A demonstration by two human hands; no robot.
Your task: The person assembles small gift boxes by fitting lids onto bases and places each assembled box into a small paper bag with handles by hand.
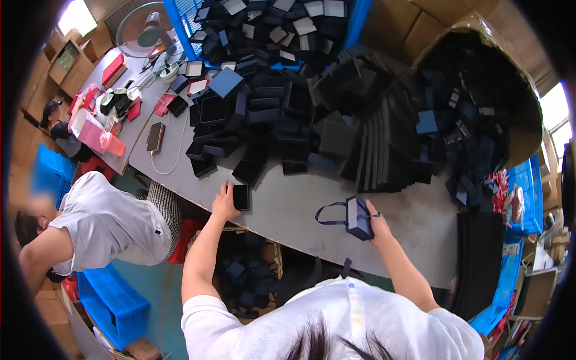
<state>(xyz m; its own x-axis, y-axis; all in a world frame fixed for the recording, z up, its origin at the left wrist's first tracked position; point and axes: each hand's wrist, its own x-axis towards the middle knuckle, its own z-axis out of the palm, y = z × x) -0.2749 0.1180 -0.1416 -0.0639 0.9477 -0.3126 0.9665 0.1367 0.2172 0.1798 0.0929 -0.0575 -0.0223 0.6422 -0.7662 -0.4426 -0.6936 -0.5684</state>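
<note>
One blue box point(359, 221) is held at its right side by my right hand point(378, 228), its ribbon point(329, 222) looping leftward; my left hand point(225, 204), fingers slightly spread, touches a black box point(241, 197) on the table point(288, 207).

Mixed surfaces: card, cloth, plastic, wire and foam-like sheet, mostly matt.
Navy box point(359, 222), matt, card-like, paler inner face; loop point(329, 222), ribbon-like cloth. Black box point(241, 197), matt. Worktop point(294, 210), grey, smooth, low sheen, lightly scuffed; exact material unclear. Black sheets point(384, 150), matt, foam-like. Crate point(114, 307), blue plastic, smooth. Carton point(529, 129), brown cardboard, rough-edged. Phone point(156, 137), dark glossy face. Fan point(128, 31), wire-like grille. Shirt point(312, 306), white cloth, soft, finely textured.
</note>
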